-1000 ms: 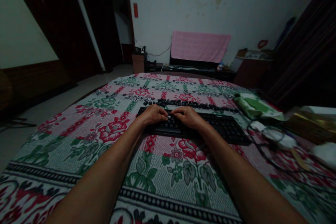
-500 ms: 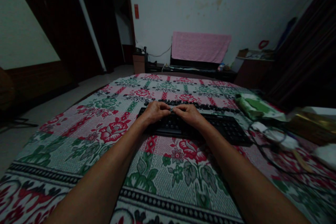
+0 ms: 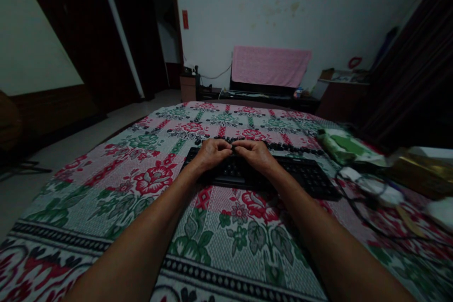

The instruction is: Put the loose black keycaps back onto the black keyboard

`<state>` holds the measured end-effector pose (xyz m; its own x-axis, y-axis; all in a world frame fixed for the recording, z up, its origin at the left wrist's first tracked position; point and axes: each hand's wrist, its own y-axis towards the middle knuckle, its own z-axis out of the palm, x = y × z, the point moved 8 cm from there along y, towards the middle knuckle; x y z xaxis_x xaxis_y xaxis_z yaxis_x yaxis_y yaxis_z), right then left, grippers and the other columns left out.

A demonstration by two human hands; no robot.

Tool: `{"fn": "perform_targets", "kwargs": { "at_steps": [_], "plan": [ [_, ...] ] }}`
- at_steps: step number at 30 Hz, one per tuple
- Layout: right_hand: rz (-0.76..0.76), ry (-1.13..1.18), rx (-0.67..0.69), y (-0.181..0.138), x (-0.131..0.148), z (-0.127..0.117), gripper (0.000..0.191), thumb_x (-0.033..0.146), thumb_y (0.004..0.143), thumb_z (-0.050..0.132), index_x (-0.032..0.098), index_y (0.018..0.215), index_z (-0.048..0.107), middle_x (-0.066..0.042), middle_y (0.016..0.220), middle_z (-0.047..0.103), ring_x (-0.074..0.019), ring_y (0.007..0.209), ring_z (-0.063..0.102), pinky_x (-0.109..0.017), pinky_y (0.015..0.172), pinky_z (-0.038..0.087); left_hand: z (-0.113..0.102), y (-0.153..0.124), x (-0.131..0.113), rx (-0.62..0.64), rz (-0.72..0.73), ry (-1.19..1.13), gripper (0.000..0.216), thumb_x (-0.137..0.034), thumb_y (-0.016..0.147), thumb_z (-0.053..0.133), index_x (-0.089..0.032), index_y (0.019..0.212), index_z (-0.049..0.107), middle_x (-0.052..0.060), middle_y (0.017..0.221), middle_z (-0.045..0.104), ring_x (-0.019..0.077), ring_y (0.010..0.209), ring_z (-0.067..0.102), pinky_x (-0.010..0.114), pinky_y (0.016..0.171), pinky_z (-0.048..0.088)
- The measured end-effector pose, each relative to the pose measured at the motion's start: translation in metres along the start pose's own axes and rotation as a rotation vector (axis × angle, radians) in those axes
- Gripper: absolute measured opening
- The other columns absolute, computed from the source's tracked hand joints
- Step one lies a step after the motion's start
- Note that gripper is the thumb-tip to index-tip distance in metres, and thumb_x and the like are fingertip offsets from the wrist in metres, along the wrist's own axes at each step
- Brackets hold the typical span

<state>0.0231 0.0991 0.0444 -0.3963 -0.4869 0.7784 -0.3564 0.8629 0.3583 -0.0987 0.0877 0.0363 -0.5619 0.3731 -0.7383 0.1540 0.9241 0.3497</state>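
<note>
A black keyboard (image 3: 309, 177) lies flat on the patterned cloth in front of me. Over its far edge, left of the middle, my left hand (image 3: 214, 153) is closed, thumb and forefinger pinched together. My right hand (image 3: 256, 155) mirrors it in a pinch, its fingertips almost meeting those of the left. Something small and dark seems to be between the fingertips, too small to name. Beyond the keyboard runs a row of small loose black keycaps (image 3: 293, 147), partly hidden by my hands. My hands also cover part of the keyboard's keys.
The floral cloth (image 3: 141, 222) spreads over the whole surface. To the right lie a green and white packet (image 3: 348, 146), a black cable (image 3: 357, 212), and a gold box (image 3: 421, 170). A pink towel (image 3: 271, 66) hangs over a screen by the far wall.
Both hands stay pinched over the keyboard; their fingertips have shifted only slightly. The view has tilted up a little. The keyboard's left end looks turned slightly.
</note>
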Motion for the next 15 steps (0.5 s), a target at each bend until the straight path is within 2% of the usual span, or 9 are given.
{"fn": "perform_targets", "kwargs": {
  "at_steps": [4, 11, 15],
  "plan": [
    [-0.04, 0.005, 0.035, -0.001, 0.003, 0.003, 0.022, 0.022, 0.07, 0.051, 0.018, 0.087, 0.064, -0.003, 0.086, 0.066, -0.0134, 0.079, 0.059, -0.027, 0.075, 0.044, -0.005, -0.001, 0.001, -0.02, -0.08, -0.06, 0.025, -0.03, 0.065, 0.052, -0.012, 0.079, 0.064, 0.001, 0.07, 0.063, 0.0108, 0.063, 0.055, 0.019, 0.058, 0.041],
    [-0.052, 0.009, 0.01, 0.0, -0.006, 0.008, 0.023, 0.026, 0.067, 0.055, 0.015, 0.087, 0.06, -0.003, 0.078, 0.064, -0.0122, 0.07, 0.058, -0.024, 0.065, 0.045, -0.004, -0.002, 0.008, -0.009, -0.154, -0.145, 0.026, -0.031, 0.063, 0.053, -0.012, 0.077, 0.064, 0.0, 0.065, 0.061, 0.0081, 0.056, 0.051, 0.018, 0.053, 0.039],
    [-0.112, -0.033, 0.018, -0.001, -0.005, 0.011, 0.023, 0.025, 0.067, 0.054, 0.017, 0.088, 0.06, -0.002, 0.08, 0.065, -0.0127, 0.073, 0.058, -0.024, 0.068, 0.044, -0.003, -0.002, 0.012, -0.003, -0.211, -0.209, 0.026, -0.03, 0.061, 0.055, -0.012, 0.076, 0.064, -0.001, 0.06, 0.059, 0.0069, 0.051, 0.048, 0.018, 0.049, 0.037]
  ]
}}
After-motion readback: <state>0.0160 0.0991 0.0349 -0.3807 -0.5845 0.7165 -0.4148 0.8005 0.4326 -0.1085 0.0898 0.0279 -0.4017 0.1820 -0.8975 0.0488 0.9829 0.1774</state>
